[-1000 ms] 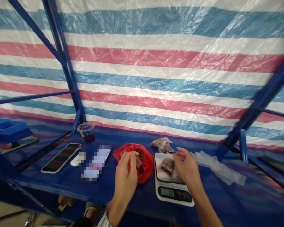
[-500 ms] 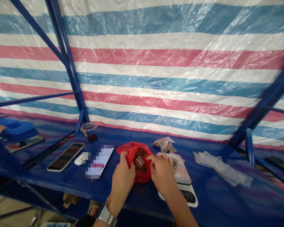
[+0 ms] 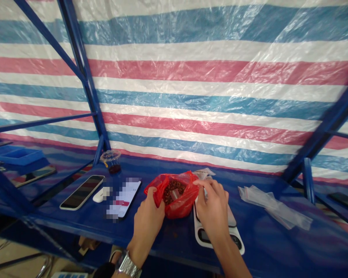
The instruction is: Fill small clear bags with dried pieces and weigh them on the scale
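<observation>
A red plastic bag [image 3: 179, 208] sits with its mouth spread on the blue table, holding small brown bean-like pieces [image 3: 170, 190]. Among them lies a small clear scoop or cup [image 3: 176, 194]. My left hand [image 3: 149, 212], a metal watch at its wrist, pinches the bag's left rim. On the opposite side, my right hand [image 3: 212, 204] grips the right rim between thumb and fingers. Under and behind that hand is a white digital scale [image 3: 201, 235], partly covered by it. A small clear packet [image 3: 205, 172] shows behind the bag, mostly hidden.
Several flat clear zip bags [image 3: 275, 206] lie to the right. On the left are a phone [image 3: 81, 193], a white earbud-like case [image 3: 98, 195], a second phone with a lit screen [image 3: 123, 200] and a plastic cup [image 3: 111, 161] of dark liquid. Blue frame posts [image 3: 89, 85] flank the table.
My right hand has moved right and up, drawing the bag's right rim outward, so the mouth is wider. My left hand stays on the left rim.
</observation>
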### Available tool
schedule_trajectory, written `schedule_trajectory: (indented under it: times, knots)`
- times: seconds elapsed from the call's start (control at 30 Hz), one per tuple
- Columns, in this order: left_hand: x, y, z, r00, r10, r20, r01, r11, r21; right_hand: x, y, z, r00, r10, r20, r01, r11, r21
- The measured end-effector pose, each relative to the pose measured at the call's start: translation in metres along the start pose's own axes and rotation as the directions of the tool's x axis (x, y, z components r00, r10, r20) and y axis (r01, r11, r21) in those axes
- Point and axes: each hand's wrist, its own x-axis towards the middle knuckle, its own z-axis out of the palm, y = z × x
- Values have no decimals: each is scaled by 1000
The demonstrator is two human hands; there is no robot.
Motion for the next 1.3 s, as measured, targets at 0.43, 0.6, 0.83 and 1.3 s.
schedule_trajectory:
  times: [0.43, 0.6, 0.83, 1.3]
  knots:
    - [-7, 7, -11, 993, 35, -114, -34, 999, 13, 20, 55, -38, 943, 263, -202, -259, 965, 46]
    - [-11, 7, -15, 979, 32, -199, -48, 996, -76, 17, 77, -41, 936, 335, -104, -345, 934, -94]
    - [-15, 6, -12, 965, 64, -255, -99, 987, -127, 6, 92, -23, 955, 292, -45, -291, 901, -321]
    - [-25, 6, 5, 890, 285, -357, -375, 903, -212, 14, 101, -21, 907, 375, 192, -347, 923, -164]
